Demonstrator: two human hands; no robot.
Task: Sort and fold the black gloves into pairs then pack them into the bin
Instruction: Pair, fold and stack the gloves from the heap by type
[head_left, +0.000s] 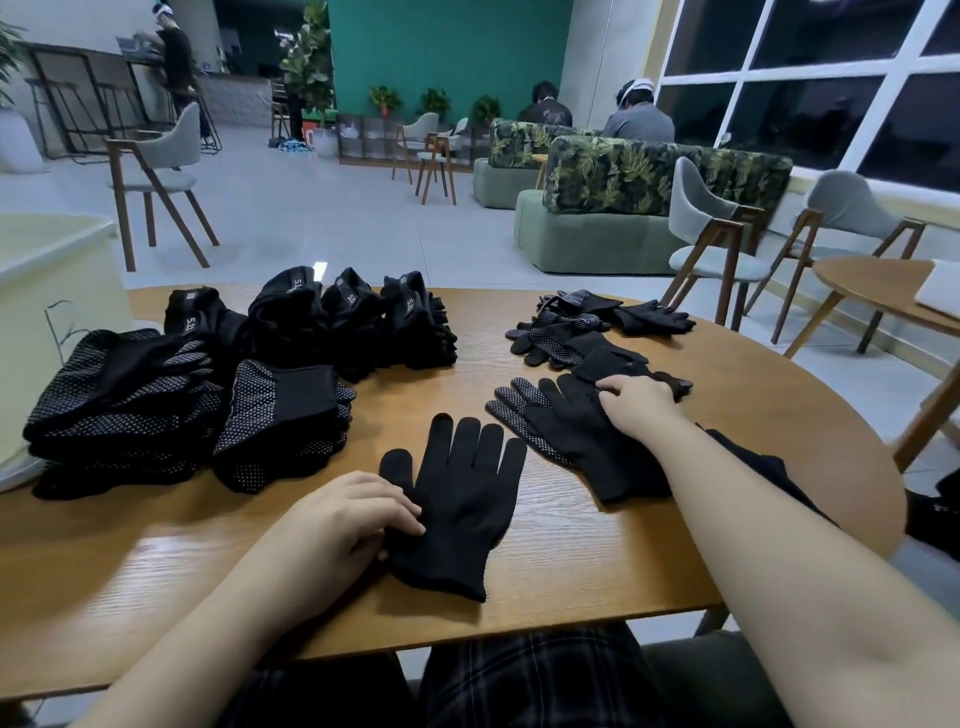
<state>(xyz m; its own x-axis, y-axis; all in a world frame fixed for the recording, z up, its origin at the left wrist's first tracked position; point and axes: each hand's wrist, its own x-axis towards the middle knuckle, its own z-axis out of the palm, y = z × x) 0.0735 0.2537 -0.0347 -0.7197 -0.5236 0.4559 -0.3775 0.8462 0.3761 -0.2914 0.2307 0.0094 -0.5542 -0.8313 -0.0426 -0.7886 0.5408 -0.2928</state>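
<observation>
A plain black glove (462, 499) lies flat, fingers pointing away, near the table's front edge. My left hand (348, 519) holds its left edge, with the thumb under the fabric. To the right lies a dotted black glove (561, 431); my right hand (641, 402) grips its upper edge with curled fingers. Loose unsorted gloves (571, 332) lie behind it. Folded dotted pairs (156, 400) are stacked at the left. Folded plain pairs (353, 317) are stacked at the back. The pale bin (52, 249) stands off the table's left side.
The wooden table (753, 415) is round-edged, its rim close to my lap. Chairs (711, 244), a second table (883, 286) and green sofas stand behind, with people seated and standing far off. Bare wood shows between the stacks and the loose gloves.
</observation>
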